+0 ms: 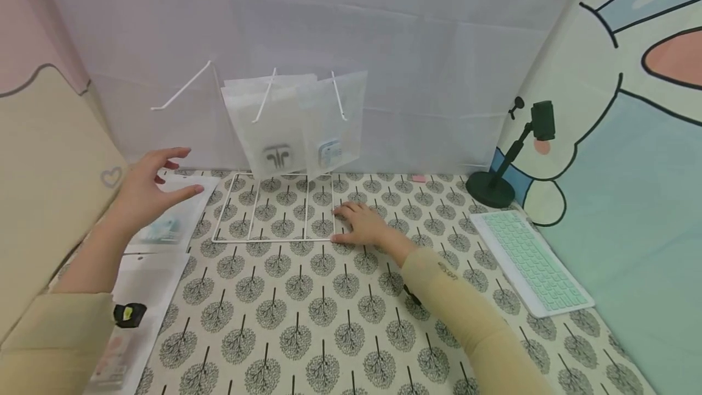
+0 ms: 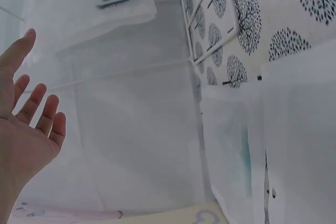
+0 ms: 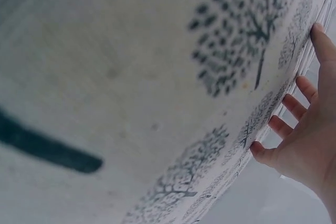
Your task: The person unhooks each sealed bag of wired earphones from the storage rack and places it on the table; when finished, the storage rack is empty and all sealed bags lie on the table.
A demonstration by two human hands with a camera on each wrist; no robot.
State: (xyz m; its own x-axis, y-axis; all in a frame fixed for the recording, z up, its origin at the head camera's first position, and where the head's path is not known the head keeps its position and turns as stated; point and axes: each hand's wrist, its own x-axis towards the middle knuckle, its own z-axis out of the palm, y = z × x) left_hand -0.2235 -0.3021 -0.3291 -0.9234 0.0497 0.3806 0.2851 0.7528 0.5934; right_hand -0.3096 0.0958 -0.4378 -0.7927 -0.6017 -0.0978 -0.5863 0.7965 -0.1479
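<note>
My left hand (image 1: 145,188) is raised at the left with thumb and fingers spread apart, holding nothing. Below it, two frosted white bags (image 1: 189,200) lie flat at the table's left side, small items showing through. My right hand (image 1: 362,224) rests low at the right end of a white wire rack (image 1: 285,240), its fingertips at the rack's base and the cloth. From the rack's middle and right prongs hang frosted bags: one (image 1: 258,111) shows an earphone case, the other (image 1: 345,108) a blue-and-white one. The left prong (image 1: 183,87) carries no bag.
A mint-green keyboard (image 1: 534,261) lies to the right, and a black stand (image 1: 490,188) with a clamp head is behind it. The table cloth (image 1: 296,303) has a tree print. A black clip (image 1: 130,314) sits near the left forearm. White sheeting hangs behind the rack.
</note>
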